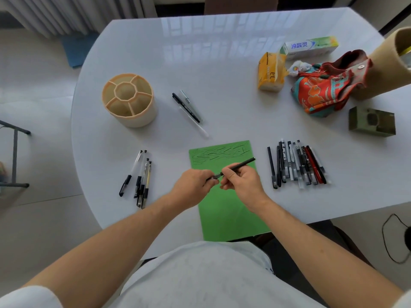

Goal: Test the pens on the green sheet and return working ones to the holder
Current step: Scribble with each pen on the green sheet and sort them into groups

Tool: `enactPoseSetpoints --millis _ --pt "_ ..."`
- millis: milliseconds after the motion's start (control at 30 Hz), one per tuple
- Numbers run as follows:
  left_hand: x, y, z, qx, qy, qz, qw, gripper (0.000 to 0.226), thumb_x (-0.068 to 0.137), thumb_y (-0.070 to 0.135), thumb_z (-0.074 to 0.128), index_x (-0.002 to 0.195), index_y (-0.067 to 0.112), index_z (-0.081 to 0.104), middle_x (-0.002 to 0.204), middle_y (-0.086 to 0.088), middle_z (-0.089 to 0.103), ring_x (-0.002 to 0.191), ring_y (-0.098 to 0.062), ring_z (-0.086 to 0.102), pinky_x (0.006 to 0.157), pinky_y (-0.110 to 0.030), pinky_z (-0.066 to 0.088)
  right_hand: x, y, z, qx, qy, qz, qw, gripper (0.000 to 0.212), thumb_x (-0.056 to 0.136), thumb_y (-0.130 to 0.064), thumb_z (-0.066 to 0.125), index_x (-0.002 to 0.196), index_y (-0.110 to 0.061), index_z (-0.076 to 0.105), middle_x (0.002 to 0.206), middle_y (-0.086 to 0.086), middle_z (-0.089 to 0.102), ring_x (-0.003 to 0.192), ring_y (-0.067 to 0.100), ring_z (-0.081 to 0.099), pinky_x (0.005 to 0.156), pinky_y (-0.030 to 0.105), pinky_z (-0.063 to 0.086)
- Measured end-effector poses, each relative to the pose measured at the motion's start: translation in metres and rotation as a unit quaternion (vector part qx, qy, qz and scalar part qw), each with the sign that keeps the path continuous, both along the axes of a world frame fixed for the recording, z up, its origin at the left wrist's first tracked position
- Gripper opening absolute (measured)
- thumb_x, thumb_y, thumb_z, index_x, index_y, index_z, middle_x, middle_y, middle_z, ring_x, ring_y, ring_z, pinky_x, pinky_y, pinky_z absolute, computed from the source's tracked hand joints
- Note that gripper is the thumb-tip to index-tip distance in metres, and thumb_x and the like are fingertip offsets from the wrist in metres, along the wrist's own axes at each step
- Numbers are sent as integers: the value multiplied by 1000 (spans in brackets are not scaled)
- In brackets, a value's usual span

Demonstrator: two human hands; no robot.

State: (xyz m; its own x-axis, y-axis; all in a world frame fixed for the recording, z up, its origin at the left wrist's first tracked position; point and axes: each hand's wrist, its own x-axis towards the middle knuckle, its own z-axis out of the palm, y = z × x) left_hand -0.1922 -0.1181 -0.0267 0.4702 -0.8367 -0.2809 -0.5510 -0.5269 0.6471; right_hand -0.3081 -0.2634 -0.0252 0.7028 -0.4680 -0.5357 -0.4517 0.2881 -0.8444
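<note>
A green sheet lies at the table's near edge, with black scribbles across its far end. Above it, my right hand grips a black pen by the barrel, its back end pointing up and right. My left hand pinches the pen's cap end. A beige round holder with several compartments stands at the far left, and no pens show in it. Several pens lie in a row right of the sheet. Another group of pens lies left of it. Three pens lie beyond the sheet.
At the back right of the white table are a yellow tissue pack, a toothpaste box, a patterned orange pouch and an olive box. A cardboard tube juts in from the right. A cable lies on the floor.
</note>
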Motion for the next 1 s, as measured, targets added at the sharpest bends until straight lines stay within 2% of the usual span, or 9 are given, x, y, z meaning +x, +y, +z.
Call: enactPoseSetpoints --millis 100,200,300,400,600,667,767,900,1000 --pt "-3 -15 3 -5 17 -12 1000 26 96 44 58 92 20 68 74 5 68 64 -12 61 58 -30 48 0 -21 -3 9 32 -11 999 11 100 -17 63 95 -8 65 81 11 72 65 17 69 65 32 62" --pt "0 -22 -3 -4 3 -3 1000 48 91 52 61 130 24 59 115 8 69 103 -10 62 91 -30 51 1 -63 -5 -86 126 -22 988 12 103 -17 57 96 -8 62 93 16 70 64 16 66 59 31 61" --pt "8 -6 -14 -1 -51 16 999 46 93 42 63 134 24 56 133 3 61 127 -16 50 106 -35 41 -10 -105 -10 -281 276 92 915 12 101 -23 57 106 -12 60 99 10 67 79 20 67 67 37 60" --pt "12 17 -27 22 -81 4 996 40 92 31 64 130 21 61 138 -2 57 133 -22 44 111 -37 37 -23 -124 -19 -364 339 180 849 18 99 -23 59 112 -12 57 104 11 65 91 26 62 77 40 54" --pt "8 47 -44 51 -114 -35 992 40 91 32 63 131 23 61 152 -6 43 144 -25 33 118 -38 26 -25 -134 -25 -457 337 213 795 41 95 -22 62 133 -9 54 125 14 62 110 33 61 91 45 53" --pt "7 51 -46 51 -121 -44 990 39 91 33 64 129 25 62 154 -6 40 146 -25 30 118 -41 27 -14 -130 -23 -487 318 204 788 39 95 -21 61 133 -12 55 122 11 61 102 29 61 82 42 53" --pt "6 53 -46 47 -113 -36 992 37 92 32 63 128 25 62 156 -6 38 147 -26 29 120 -44 29 25 -114 -21 -502 226 198 811 29 96 -19 59 124 -12 62 109 6 64 88 19 59 68 28 43" --pt "7 54 -46 55 -100 -35 993 38 93 30 61 131 24 60 159 -6 33 150 -25 24 121 -41 25 98 -80 -23 -468 127 208 850 27 95 -26 60 116 -12 69 107 6 69 99 23 62 83 32 46" --pt "7 54 -46 65 -87 -35 993 39 94 27 60 133 23 59 161 -7 29 151 -26 20 122 -38 18 143 -57 -31 -465 124 245 842 34 96 -36 61 121 -15 67 117 7 67 103 26 64 87 35 50"
